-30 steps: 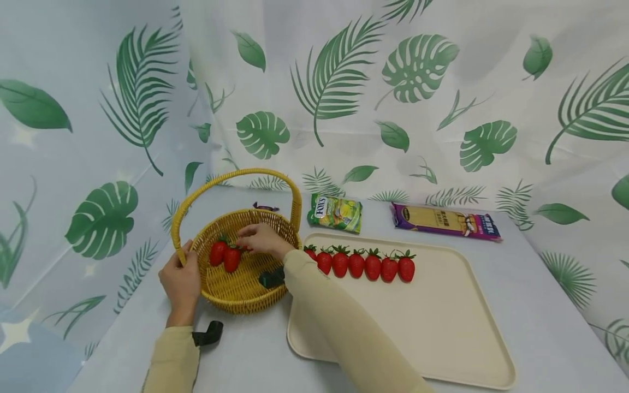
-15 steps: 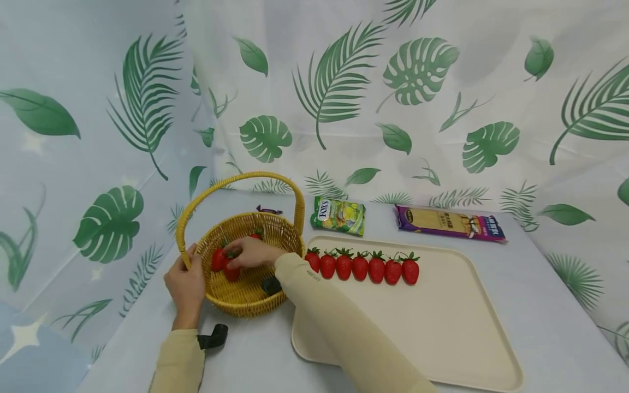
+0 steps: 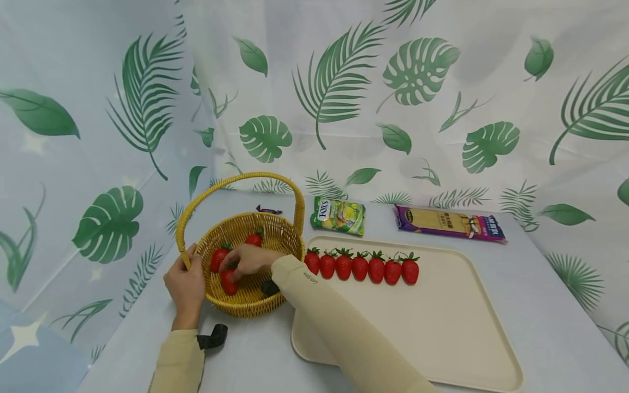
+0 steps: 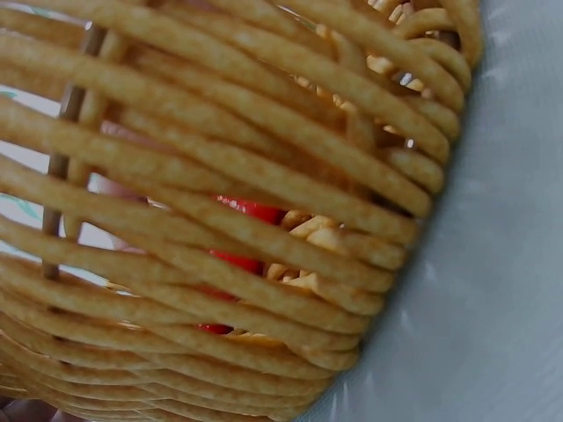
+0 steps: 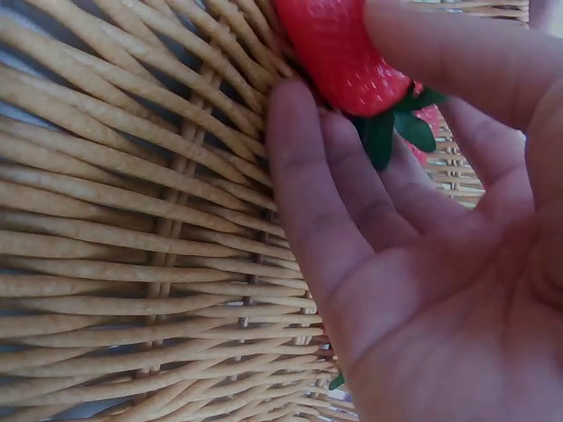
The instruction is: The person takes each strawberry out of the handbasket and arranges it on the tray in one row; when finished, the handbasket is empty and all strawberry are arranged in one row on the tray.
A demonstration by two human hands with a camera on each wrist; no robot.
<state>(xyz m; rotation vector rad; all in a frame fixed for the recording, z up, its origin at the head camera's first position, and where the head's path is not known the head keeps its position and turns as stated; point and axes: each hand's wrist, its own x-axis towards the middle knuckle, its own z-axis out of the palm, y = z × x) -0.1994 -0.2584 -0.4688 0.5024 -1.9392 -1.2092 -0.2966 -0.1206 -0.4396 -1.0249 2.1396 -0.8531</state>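
A yellow wicker basket (image 3: 238, 309) with a tall handle stands on the left of the table. My left hand (image 3: 184, 285) grips its left side where the handle meets the rim. Inside the basket, my right hand (image 3: 251, 258) holds a red strawberry (image 3: 228, 281) near the front left wall. The right wrist view shows thumb and fingers on either side of that strawberry (image 5: 339, 53), its green leaves towards the palm. Two other strawberries lie in the basket, one at the left (image 3: 218, 260) and one at the back (image 3: 254, 239). In the left wrist view, wicker (image 4: 202, 176) hides most of the inside.
Right of the basket lies a beige tray (image 3: 417, 327), with a row of several strawberries (image 3: 360, 268) along its back edge. Behind it are a green Fox's candy bag (image 3: 339, 216) and a long purple packet (image 3: 449, 222). A small purple wrapped sweet (image 3: 268, 210) sits behind the basket.
My right hand has moved from the basket's back to its front left, shifting one strawberry forward. The strawberry at the back has come into fuller view. The left hand keeps its grip.
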